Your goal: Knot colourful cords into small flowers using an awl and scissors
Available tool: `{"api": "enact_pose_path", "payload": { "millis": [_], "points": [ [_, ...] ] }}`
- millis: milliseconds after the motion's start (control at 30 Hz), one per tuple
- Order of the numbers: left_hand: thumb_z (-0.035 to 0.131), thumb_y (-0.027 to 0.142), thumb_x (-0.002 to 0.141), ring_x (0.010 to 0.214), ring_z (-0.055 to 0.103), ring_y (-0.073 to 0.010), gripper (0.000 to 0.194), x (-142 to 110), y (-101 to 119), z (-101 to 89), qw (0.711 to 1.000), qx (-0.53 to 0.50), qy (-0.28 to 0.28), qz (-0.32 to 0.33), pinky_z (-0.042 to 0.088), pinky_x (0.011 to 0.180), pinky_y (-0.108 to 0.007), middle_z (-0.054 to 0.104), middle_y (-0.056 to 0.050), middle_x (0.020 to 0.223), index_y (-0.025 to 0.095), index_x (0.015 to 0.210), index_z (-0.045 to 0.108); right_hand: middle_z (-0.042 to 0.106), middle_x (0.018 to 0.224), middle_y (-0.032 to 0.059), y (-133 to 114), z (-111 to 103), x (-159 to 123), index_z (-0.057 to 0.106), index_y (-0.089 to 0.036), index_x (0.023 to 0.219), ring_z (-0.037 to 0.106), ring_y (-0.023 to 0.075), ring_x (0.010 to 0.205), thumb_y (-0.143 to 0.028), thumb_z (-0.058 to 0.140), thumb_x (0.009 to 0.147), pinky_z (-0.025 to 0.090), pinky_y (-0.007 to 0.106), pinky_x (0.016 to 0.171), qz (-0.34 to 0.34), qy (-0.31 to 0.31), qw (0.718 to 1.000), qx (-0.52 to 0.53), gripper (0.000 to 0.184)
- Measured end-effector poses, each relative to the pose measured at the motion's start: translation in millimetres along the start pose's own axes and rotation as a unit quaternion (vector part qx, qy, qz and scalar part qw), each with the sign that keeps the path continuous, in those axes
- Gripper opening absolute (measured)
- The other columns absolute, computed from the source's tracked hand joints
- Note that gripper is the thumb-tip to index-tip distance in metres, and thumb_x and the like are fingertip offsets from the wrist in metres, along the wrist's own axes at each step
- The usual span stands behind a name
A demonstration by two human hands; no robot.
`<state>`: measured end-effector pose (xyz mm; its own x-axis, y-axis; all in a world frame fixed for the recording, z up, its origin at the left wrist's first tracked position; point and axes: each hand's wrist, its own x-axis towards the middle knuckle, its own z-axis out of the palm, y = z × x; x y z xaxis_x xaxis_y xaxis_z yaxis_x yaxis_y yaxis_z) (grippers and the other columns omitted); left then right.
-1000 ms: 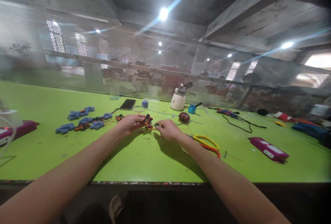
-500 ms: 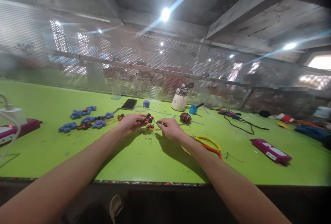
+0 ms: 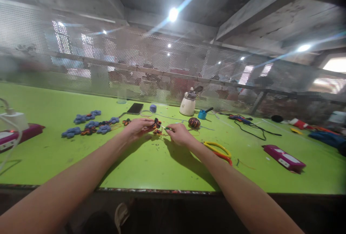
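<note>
My left hand pinches a small multicoloured crochet piece in black and orange yarn. In my right hand is a crochet hook with a green handle, its thin metal shaft pointing left at the piece. Whether the hook's tip is inside a stitch is too small to tell. Beyond my right wrist lies a ball of variegated yarn. To the left of my left hand are blue crocheted flowers and dark orange ones.
Scissors with yellow and red handles lie by my right forearm. A white kettle, a blue pot, a phone and a blue yarn roll stand farther back. Purple power strips lie at both sides. A perforated screen borders the table.
The hook in my right hand has shifted slightly, and its metal shaft now shows between the hands. My left hand keeps hold of the crochet piece, almost unmoved.
</note>
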<state>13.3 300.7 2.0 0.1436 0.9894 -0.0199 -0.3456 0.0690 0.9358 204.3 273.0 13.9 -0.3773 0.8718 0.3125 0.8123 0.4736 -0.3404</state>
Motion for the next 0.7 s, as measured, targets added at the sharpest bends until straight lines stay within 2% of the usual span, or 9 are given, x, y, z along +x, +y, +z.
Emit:
{"api": "enact_pose_path", "payload": {
  "millis": [233, 433, 700],
  "points": [
    [0.063, -0.003, 0.069, 0.073, 0.063, -0.0154, 0.012, 3.9, -1.6, -3.0, 1.000, -0.002, -0.002, -0.014, 0.054, 0.070, -0.025, 0.069, -0.011, 0.074, 0.008, 0.066, 0.068, 0.069, 0.071, 0.0069, 2.6, 2.3, 1.2, 0.071, -0.016, 0.081, 0.055, 0.0154, 0.064, -0.026, 0.047, 0.086, 0.034, 0.023, 0.060, -0.002, -0.001, 1.000, -0.024, 0.026],
    [0.065, 0.000, 0.070, 0.075, 0.063, -0.0155, 0.009, 5.3, -3.3, -4.5, 1.000, 0.001, -0.008, -0.021, 0.053, 0.071, -0.025, 0.070, -0.012, 0.080, 0.008, 0.070, 0.068, 0.072, 0.091, 0.0083, 3.3, 0.6, 0.1, 0.072, -0.019, 0.097, 0.061, 0.0181, 0.077, -0.026, 0.049, 0.085, 0.038, 0.025, 0.066, -0.006, -0.009, 0.999, -0.033, 0.027],
    [0.067, -0.003, 0.069, 0.070, 0.064, -0.0155, 0.011, 5.1, -3.2, -4.7, 0.999, 0.005, -0.011, -0.031, 0.054, 0.071, -0.027, 0.070, -0.012, 0.077, 0.009, 0.069, 0.067, 0.072, 0.095, 0.0076, 2.4, -1.3, -0.1, 0.072, -0.021, 0.100, 0.063, 0.0189, 0.079, -0.025, 0.050, 0.085, 0.040, 0.025, 0.068, -0.004, -0.026, 0.999, -0.035, 0.027]
  ]
}}
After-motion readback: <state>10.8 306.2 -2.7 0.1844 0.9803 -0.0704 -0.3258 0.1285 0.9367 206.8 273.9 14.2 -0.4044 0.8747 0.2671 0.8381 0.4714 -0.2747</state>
